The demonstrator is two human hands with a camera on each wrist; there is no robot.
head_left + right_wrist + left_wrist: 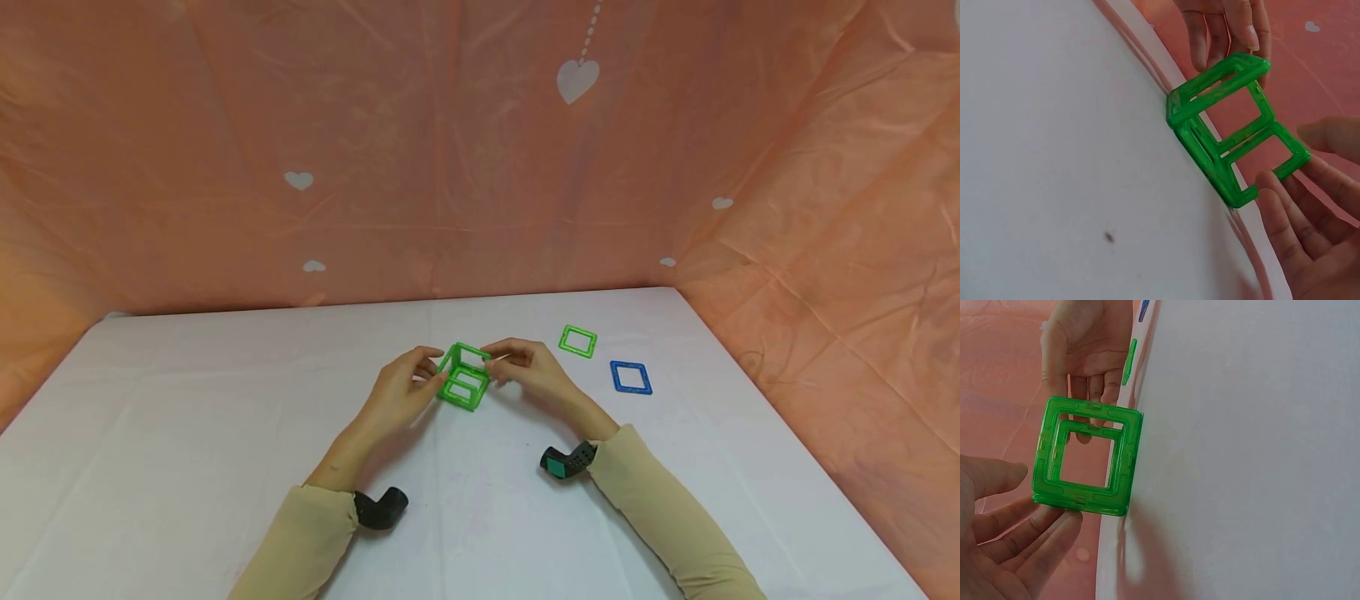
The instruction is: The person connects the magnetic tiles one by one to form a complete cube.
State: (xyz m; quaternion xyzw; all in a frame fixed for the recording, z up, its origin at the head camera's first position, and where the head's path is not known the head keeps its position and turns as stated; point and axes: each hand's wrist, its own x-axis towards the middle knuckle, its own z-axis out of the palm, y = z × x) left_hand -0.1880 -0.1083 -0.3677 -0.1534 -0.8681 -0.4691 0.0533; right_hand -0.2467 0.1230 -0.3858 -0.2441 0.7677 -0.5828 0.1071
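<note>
Backdrop: a peach sheet [465, 150] printed with white hearts hangs behind and to both sides; no brand, label or writing can be read anywhere.
Bench: a white cloth covers the bench [187, 433], creased in places, with 1 small dark speck seen in the right wrist view.
Green frame build: an open, box-like shape of green square frames [463, 377] joined at their edges stands on the bench at the middle, between the 2 hands; 1 frame lies flat at its base.
Left hand: the left hand [401, 392] is at the left side of the build, its grip loose, thumb and fingertips [1054, 528] touching the frame edges.
Right hand: the right hand [528, 371] is at the right side, its grip a light pinch of fingertips [1272, 187] on a frame edge.
Wrist cameras: 1 dark unit sits at each wrist.
Blue frame: 1 blue square frame [631, 377] lies flat to the right, apart from the hands.
Loose green frame: 1 green square frame [577, 341] lies flat just beyond the blue one.
</note>
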